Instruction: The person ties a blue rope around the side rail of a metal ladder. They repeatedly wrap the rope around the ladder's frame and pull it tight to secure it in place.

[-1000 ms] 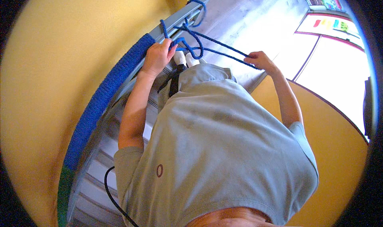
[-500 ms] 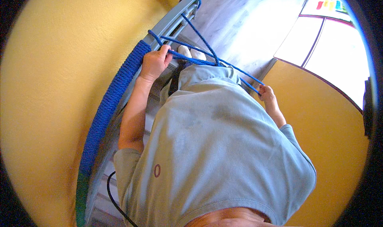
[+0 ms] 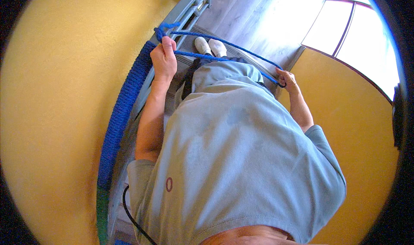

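Note:
A handrail is wrapped tightly in blue rope [image 3: 125, 102], with a green stretch at its lower end. Its upper part is bare grey rail [image 3: 185, 6]. My left hand [image 3: 164, 59] is closed on the blue rope beside the rail, just above the wrapped stretch, where a small loop [image 3: 161, 31] stands up over the fingers. Two strands of loose rope [image 3: 200, 55] run from there across in front of my body. On the right, my right hand [image 3: 288, 79] pinches the rope where it doubles back. My shirt hides part of the lower strand.
Below me are steps, with my light shoes [image 3: 217, 48] near a ridged edge. Beyond lies a grey wood-look floor [image 3: 258, 12]. Yellow walls [image 3: 56, 94] rise on both sides, and bright white panels [image 3: 366, 42] stand at right. A black cable [image 3: 131, 217] hangs by my left sleeve.
The strand slanting down from higher on the rail is gone from across the others. My right hand appears higher with the doubled rope, and my left hand grips closer to the loop. The view has shifted.

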Motion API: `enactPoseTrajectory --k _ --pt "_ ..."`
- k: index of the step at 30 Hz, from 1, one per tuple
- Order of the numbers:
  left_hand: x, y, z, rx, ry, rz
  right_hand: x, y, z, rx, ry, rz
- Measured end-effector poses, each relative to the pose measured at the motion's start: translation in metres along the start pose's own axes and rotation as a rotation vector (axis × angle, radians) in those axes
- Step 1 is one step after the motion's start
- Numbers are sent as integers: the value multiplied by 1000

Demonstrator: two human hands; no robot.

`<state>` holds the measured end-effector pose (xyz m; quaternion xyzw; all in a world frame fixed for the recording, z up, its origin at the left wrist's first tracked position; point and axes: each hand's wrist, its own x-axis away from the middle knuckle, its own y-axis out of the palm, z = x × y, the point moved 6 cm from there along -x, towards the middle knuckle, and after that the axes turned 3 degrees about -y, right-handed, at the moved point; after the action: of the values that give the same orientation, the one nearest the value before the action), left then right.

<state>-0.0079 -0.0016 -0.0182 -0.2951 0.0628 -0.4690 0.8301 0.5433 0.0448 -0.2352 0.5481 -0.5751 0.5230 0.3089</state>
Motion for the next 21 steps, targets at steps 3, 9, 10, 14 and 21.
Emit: enactPoseTrajectory --k 3,9,10,14,21 --pt "0 -2 2 10 -44 29 -2 -23 12 -481 112 84" --pt "9 5 -4 -21 101 28 3 -72 90 -1483 385 667" --pt "10 5 -9 -78 78 20 4 -76 92 -1275 343 583" --pt "8 2 -20 -166 104 41 19 -66 36 200 -105 620" --pt "8 0 -26 -44 96 86 65 208 -100 1424 -1061 -76"
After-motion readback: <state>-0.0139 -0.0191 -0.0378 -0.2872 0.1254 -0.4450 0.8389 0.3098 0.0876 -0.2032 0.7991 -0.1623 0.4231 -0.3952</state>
